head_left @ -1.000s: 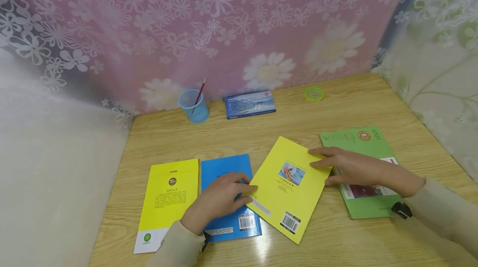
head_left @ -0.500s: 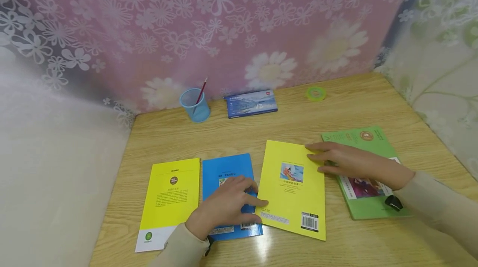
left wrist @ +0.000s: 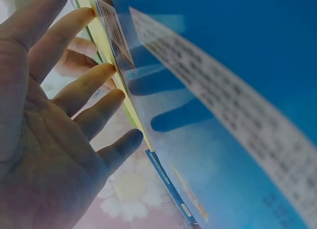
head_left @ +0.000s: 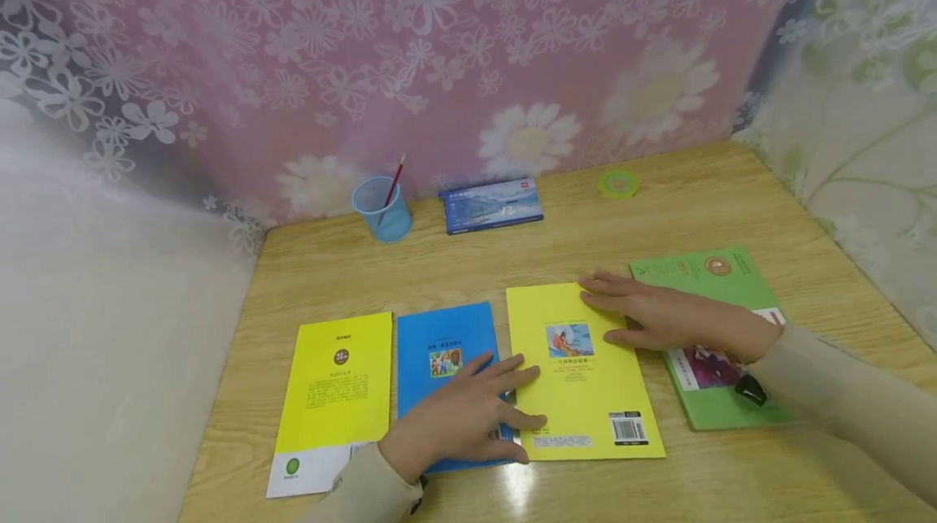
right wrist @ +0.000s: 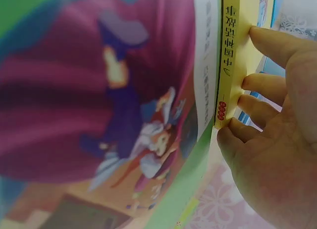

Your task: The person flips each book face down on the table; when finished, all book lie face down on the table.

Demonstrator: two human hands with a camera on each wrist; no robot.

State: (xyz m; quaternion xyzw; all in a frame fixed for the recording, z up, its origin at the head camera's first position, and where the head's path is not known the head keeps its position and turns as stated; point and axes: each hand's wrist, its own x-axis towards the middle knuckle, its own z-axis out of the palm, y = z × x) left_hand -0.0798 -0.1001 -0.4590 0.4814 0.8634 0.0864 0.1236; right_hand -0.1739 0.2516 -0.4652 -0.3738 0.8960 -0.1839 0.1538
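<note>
A yellow book (head_left: pixel 586 401) with a small picture and a barcode lies flat between a blue book (head_left: pixel 432 324) and a green book (head_left: pixel 695 283). My left hand (head_left: pixel 472 417), fingers spread, reaches across the blue book and its fingertips rest on the yellow book's left side. Over that book's upper right side lies my right hand (head_left: pixel 651 315), fingers extended. In the left wrist view, fingers (left wrist: pixel 86 95) stretch to the yellow edge beyond the blue cover. The right wrist view has fingertips (right wrist: pixel 247 83) at the yellow book's spine (right wrist: pixel 229 50), beside the green book's pink picture.
Leftmost on the wooden table (head_left: pixel 322 271) lies another yellow book (head_left: pixel 337 376) with a white lower band. Along the back stand a blue mesh cup (head_left: pixel 388 218) with a pencil (head_left: pixel 396 177), a flat blue box (head_left: pixel 494 206) and a green tape roll (head_left: pixel 618 184).
The yellow book has turned from a strong tilt to nearly straight, in line with the other books. My left hand's fingers have spread and shifted right; my right hand has moved slightly left.
</note>
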